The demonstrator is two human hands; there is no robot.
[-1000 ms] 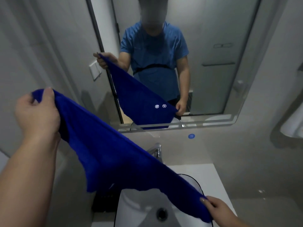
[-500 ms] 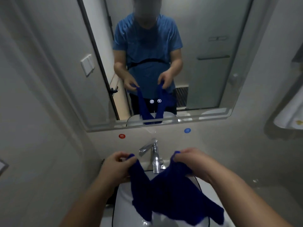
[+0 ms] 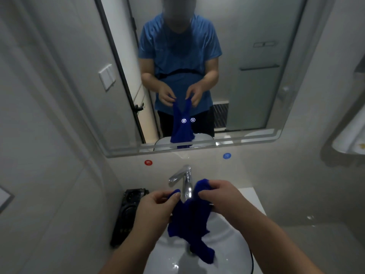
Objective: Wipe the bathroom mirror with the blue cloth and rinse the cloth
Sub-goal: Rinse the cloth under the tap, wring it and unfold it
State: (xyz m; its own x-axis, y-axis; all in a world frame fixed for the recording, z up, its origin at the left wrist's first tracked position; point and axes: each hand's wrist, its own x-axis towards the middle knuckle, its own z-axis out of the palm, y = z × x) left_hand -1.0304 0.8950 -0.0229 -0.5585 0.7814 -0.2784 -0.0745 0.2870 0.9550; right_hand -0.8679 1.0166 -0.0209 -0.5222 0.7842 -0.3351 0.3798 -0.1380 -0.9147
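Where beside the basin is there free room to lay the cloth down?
Free: the white ledge right of the tap, and the grey counter beyond it, wet with drops. Crowded: a black object fills the strip left of the basin; the left hand, right hand and cloth crowd the tap.

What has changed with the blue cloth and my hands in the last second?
The left hand dropped from high on the left and the right hand rose, so both now meet in front of the faucet. The blue cloth, stretched wide before, now hangs bunched between them over the sink basin. Neither grip was released: each hand still pinches an upper edge. Faucet and mirror stayed put.
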